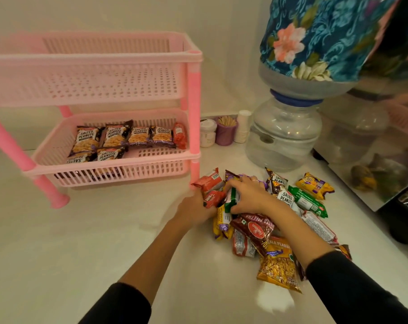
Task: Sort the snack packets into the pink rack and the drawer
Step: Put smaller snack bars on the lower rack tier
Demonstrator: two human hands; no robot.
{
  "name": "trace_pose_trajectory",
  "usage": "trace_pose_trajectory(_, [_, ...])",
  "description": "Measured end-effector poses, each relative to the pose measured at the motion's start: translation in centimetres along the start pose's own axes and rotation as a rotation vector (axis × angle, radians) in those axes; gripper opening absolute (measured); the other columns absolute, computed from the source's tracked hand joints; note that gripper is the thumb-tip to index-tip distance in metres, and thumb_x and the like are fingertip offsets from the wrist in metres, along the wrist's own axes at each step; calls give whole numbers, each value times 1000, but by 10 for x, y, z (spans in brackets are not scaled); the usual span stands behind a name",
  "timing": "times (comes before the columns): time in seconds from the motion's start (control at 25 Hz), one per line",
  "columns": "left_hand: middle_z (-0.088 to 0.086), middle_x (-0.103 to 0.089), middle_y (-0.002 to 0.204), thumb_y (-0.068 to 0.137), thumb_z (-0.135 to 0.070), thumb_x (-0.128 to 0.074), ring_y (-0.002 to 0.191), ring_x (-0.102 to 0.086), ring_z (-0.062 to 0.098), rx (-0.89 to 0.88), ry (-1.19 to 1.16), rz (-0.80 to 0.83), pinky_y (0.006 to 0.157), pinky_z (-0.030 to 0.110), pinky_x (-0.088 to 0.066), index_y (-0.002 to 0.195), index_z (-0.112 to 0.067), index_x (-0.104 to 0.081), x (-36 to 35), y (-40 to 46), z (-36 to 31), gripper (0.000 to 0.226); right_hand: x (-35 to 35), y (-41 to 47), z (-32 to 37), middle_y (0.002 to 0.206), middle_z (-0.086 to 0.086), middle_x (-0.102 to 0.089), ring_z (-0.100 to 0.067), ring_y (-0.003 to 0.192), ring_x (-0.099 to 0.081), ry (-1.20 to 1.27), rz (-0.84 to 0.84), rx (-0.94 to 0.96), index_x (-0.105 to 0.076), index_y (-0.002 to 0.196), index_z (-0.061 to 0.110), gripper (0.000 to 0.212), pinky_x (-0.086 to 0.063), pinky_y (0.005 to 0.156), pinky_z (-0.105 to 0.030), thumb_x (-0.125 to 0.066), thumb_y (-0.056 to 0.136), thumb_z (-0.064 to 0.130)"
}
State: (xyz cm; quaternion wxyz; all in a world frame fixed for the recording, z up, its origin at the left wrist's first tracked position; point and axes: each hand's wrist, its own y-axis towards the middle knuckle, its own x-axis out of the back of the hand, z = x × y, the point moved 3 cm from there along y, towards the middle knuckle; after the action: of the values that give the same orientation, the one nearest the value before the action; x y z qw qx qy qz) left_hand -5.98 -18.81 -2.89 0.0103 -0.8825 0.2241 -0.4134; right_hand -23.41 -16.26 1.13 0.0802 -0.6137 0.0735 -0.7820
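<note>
Down on the white desk (104,242), both hands buried in a heap of snack packets (268,225) lying just right of the pink rack (93,57). Left hand (196,210) at the heap's left edge, grip curled round a red biscuit packet (212,198), thumb side hidden under it. Right hand (252,197) on top of the heap, grip pinching a green packet (232,198) between thumb and fingers, a ring on one finger. Black sleeves on both forearms.

Around the hands: another red packet (208,181) touching the rack's front right leg, a salted peanuts packet (285,198) beside the right wrist, a long green packet (308,202) and a yellow packet (315,185) farther right, a maroon packet (254,228) under the right forearm, a large yellow masala peanuts bag (277,265) nearest the camera.

Rack's lower tray (128,169) holding six salted peanuts packets (118,139) in two rows, plus one red packet (179,135) upright at the right end. Upper tray holding nothing visible.

Behind the heap, a clear water dispenser jar (284,136) under a bottle in a floral cover (319,36); small white and purple pots (225,130) against the wall. No drawer in view.
</note>
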Motion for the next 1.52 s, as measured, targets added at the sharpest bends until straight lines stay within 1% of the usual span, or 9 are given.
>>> trace_pose_trajectory(0.36, [1, -64, 80, 78, -34, -57, 62, -62, 11, -29, -368, -261, 48, 24, -49, 105, -25, -48, 87, -45, -9, 30, 41, -4, 60, 114, 9, -38, -13, 107, -43, 359, -240, 419, -47, 120, 26, 67, -41, 84, -21, -76, 59, 23])
trace_pose_trajectory(0.52, [-2, -62, 86, 85, -41, -59, 65, -60, 12, 32, -462, -383, 51, 27, -47, 114, -25, -41, 153, -32, 10, 37, 57, 23, 121, 113, 4, -41, -11, 104, -44, 417, -276, 535, -50, 117, 20, 63, -39, 80, -15, -76, 61, 17])
trace_pose_trajectory(0.64, [-5, -57, 91, 90, -59, -39, 80, -55, 14, 111, -395, -438, 61, 27, -36, 113, -20, -48, 201, -2, 35, 46, 65, 61, 163, 112, 8, -36, -5, 102, -37, 424, -266, 551, -48, 115, 24, 62, -34, 79, -4, -75, 60, 19])
trace_pose_trajectory(0.84, [4, -54, 70, 89, -47, -51, 61, -53, 21, 294, -390, -336, 59, 29, -41, 73, -14, -52, 249, 62, 78, 37, 81, 155, 190, 116, -3, -43, -17, 108, -41, 311, -254, 383, -44, 126, 20, 73, -32, 77, -14, -79, 62, 21])
trace_pose_trajectory(1.0, [5, -48, 57, 80, -35, -67, 51, -48, 20, 297, -189, -194, 51, 26, -35, 58, -13, -46, 249, 95, 97, 38, 58, 214, 190, 122, -4, -51, -22, 112, -53, 188, -46, 353, -40, 132, 17, 84, -38, 79, -20, -77, 59, 33])
trace_pose_trajectory(1.08, [10, -59, 66, 79, -29, -70, 65, -60, 26, 267, -17, -205, 52, 27, -41, 70, -8, -58, 244, 106, 97, 26, 43, 235, 191, 107, 6, -51, -17, 102, -55, 127, 9, 346, -45, 126, 21, 79, -34, 68, -11, -72, 54, 42])
trace_pose_trajectory(1.16, [17, -67, 94, 77, -31, -72, 88, -66, 33, 276, 121, -201, 67, 33, -53, 104, 3, -58, 236, 114, 98, 45, 32, 249, 190, 99, 12, -45, -10, 92, -51, 83, 17, 331, -47, 122, 25, 75, -28, 61, -9, -70, 54, 47])
trace_pose_trajectory(1.24, [16, -65, 106, 78, -36, -71, 94, -65, 33, 289, 274, -184, 74, 37, -55, 115, 0, -50, 234, 117, 99, 56, 19, 256, 188, 104, 12, -46, -5, 91, -45, 36, 26, 333, -45, 122, 28, 75, -31, 67, -12, -69, 56, 51])
trace_pose_trajectory(1.52, [7, -46, 131, 80, -56, -62, 125, -38, 32, 48, 804, 4, 107, 54, -27, 136, -34, -44, 258, 113, 117, 63, 8, 262, 187, 109, 9, -54, -14, 96, -60, 7, 173, 300, -41, 132, 36, 87, -55, 78, -30, -70, 52, 52])
